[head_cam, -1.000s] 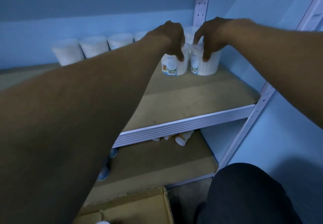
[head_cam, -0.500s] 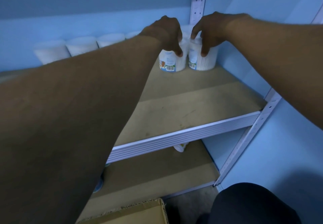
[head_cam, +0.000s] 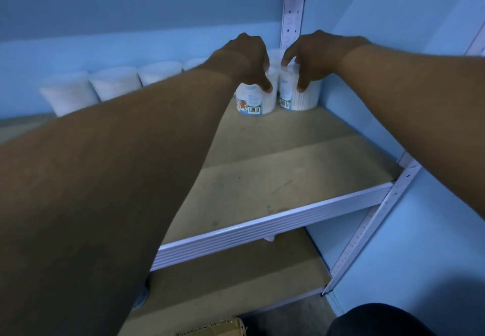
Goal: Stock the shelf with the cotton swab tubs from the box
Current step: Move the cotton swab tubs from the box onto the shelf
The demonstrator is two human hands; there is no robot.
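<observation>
Two white cotton swab tubs stand side by side at the back right of the shelf board point(head_cam: 275, 178). My left hand point(head_cam: 246, 57) grips the left tub point(head_cam: 253, 102), whose label shows a bear and a barcode, from above. My right hand point(head_cam: 312, 54) grips the right tub point(head_cam: 301, 96) the same way, fingers curled down over its top. Both tubs rest on the board. A row of several more white tubs point(head_cam: 115, 86) lines the back wall to the left, partly hidden by my left forearm.
A white perforated upright point(head_cam: 294, 5) rises behind the two tubs, another point(head_cam: 372, 225) stands at the shelf's front right. The lower shelf point(head_cam: 236, 278) holds a few small items, mostly hidden. A cardboard box corner point(head_cam: 217, 327) shows at the bottom edge, a dark knee point(head_cam: 380, 320) at bottom right.
The view has tilted up, so the cardboard box has slid nearly out of frame. Both hands stay on the two tubs at the back right of the shelf.
</observation>
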